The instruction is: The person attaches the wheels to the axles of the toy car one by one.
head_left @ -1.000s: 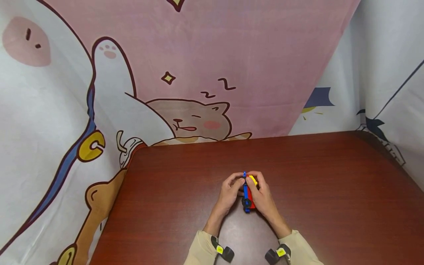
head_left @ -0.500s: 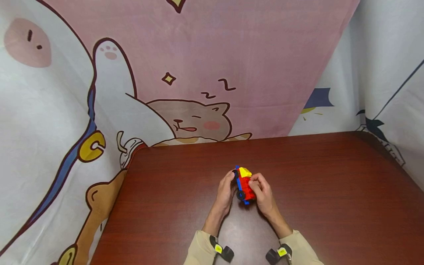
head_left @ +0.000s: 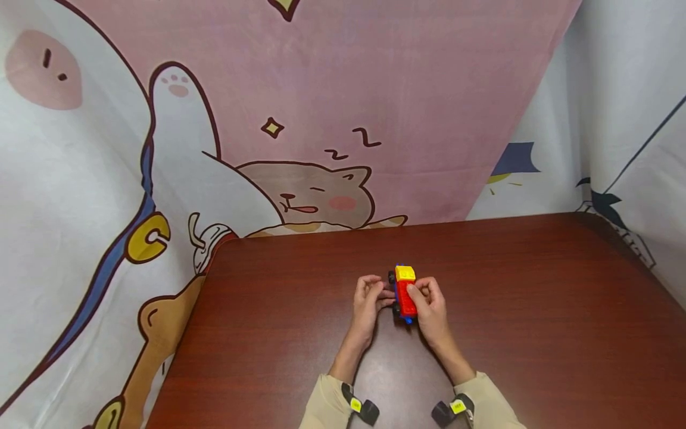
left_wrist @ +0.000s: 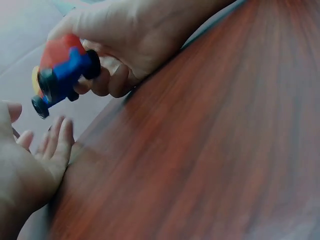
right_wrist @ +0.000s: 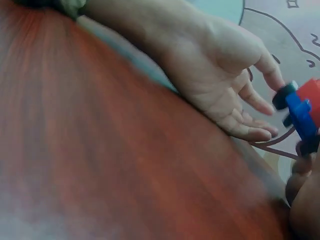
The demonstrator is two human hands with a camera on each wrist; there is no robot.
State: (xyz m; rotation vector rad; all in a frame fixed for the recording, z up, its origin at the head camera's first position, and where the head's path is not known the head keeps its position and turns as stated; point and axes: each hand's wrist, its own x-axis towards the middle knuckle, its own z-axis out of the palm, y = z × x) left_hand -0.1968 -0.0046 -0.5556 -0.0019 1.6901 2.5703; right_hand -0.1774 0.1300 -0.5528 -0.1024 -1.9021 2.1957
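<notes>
A small toy car (head_left: 407,298) of building bricks, with a red body, yellow front, blue base and black wheels, is raised over the table. My right hand (head_left: 433,313) pinches it by its right side, thumb on the red top. In the left wrist view the blue underside (left_wrist: 67,75) and wheels face the camera, above the left palm. My left hand (head_left: 367,307) is beside the car's left side, its fingers loosely bent and holding nothing. The right wrist view shows the left fingertips (right_wrist: 272,107) right by a black wheel (right_wrist: 285,96).
A dark red-brown wooden table (head_left: 278,333) lies beneath both hands. Behind it hangs a pink cloth (head_left: 429,119) printed with cartoon animals, and white cloth (head_left: 632,119) hangs at the right. Each wrist wears a black camera strap (head_left: 359,405).
The car has turned from its side to show its red and yellow top. My left hand has let go and drawn slightly away, while my right hand has kept hold.
</notes>
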